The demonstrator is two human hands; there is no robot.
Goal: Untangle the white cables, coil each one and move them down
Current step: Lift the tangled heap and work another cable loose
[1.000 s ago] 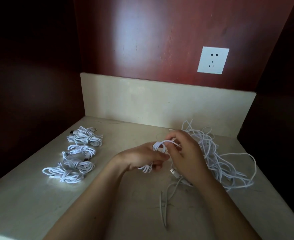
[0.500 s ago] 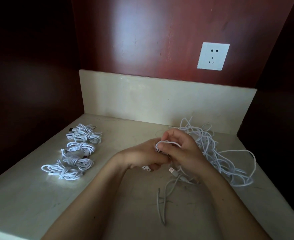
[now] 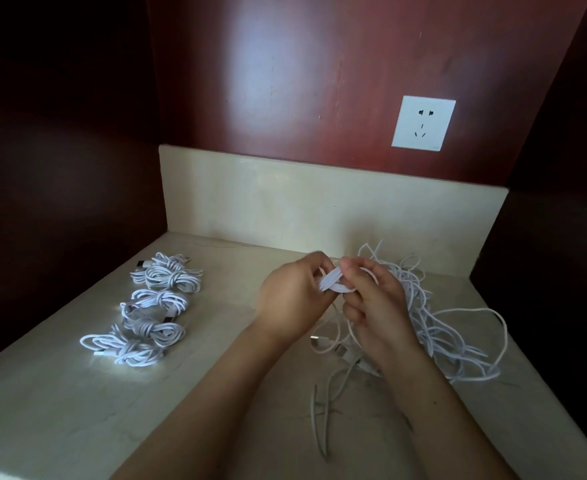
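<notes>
Right now my left hand and my right hand meet just above the desk, both gripping a small bundle of white cable. My left fingers curl round one end of it, and my right thumb and fingers pinch the other. Only a short stretch of the looped strands shows in the gap between the hands. The rest is hidden behind my fingers, so I cannot tell how many turns it has.

From under my hands a few loose strands trail toward me across the desk. Near my right wrist lie some plug ends, too small and dim to tell which cable each belongs to.

To the right sits the tangled heap of white cables, its near side covered by my right hand and forearm. Its loops cross so much that single cables cannot be followed.

Well apart on the left lies a row of coiled cables, each knotted round its middle. They overlap, so their count is uncertain.

Behind stands a pale upstand, and above it a red-brown panel with a white socket. The side walls are too dark to read, and my forearms are cut off at the bottom edge.
</notes>
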